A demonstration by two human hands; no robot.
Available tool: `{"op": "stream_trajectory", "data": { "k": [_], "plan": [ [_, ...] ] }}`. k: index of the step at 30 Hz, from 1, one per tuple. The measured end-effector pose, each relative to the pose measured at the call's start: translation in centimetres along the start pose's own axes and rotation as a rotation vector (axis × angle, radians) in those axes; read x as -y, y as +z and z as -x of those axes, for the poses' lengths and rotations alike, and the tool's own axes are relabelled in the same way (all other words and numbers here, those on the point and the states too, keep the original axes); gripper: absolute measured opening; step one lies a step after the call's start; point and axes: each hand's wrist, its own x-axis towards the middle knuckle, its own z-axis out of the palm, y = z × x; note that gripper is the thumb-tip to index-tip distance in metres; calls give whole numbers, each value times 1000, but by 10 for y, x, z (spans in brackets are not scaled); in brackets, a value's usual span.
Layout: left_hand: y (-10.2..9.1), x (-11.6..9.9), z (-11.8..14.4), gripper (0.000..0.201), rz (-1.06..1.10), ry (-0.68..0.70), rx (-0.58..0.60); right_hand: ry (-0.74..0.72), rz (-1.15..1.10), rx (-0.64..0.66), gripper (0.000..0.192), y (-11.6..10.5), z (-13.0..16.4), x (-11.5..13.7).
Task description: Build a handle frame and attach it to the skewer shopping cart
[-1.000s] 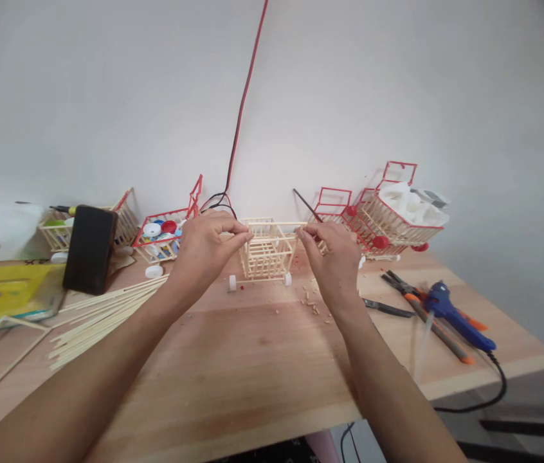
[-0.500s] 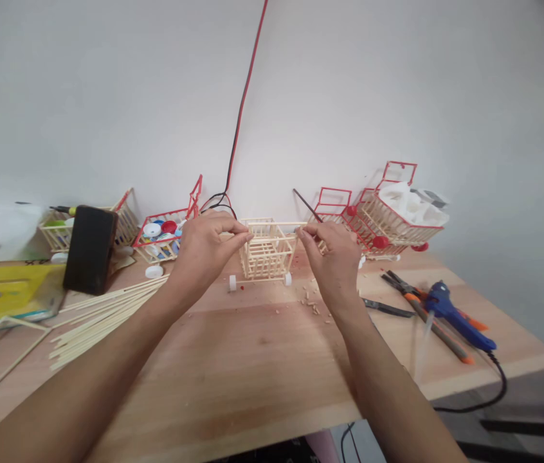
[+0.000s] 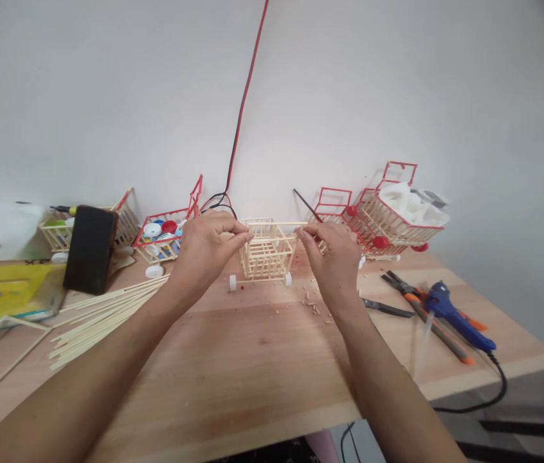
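Note:
A small cart made of pale wooden sticks [image 3: 268, 260] stands on the wooden table, with white wheels [image 3: 288, 279] at its near end. Along its top near edge runs a thin wooden stick [image 3: 279, 224]. My left hand [image 3: 211, 247] pinches the left end of that stick between thumb and fingertips, at the cart's corner. The right end is pinched the same way by my right hand [image 3: 332, 260]. Both hands are closed, and the fingertips partly hide the stick's ends. Whether the stick is fixed to the cart, I cannot tell.
To the right lie pliers [image 3: 426, 315], a blue glue gun [image 3: 460, 315] with its cord and a black-handled tool [image 3: 388, 308]. Loose sticks [image 3: 108, 315] and a phone [image 3: 89, 249] are on the left. Red-trimmed stick carts [image 3: 163, 239] line the wall; stick offcuts [image 3: 310, 299] lie mid-table.

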Motion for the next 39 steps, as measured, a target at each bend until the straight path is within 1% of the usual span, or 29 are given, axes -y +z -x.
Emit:
{"op": "stream_trajectory", "data": {
  "k": [6, 20, 39],
  "plan": [
    [0, -1, 0, 16, 0, -8, 3, 0, 8, 1, 18, 0, 0, 0],
    [0, 0, 0, 15, 1, -1, 0, -12, 0, -2, 17, 0, 0, -1],
    [1, 0, 0, 15, -3, -25, -8, -14, -1, -22, 17, 0, 0, 0]
  ]
}}
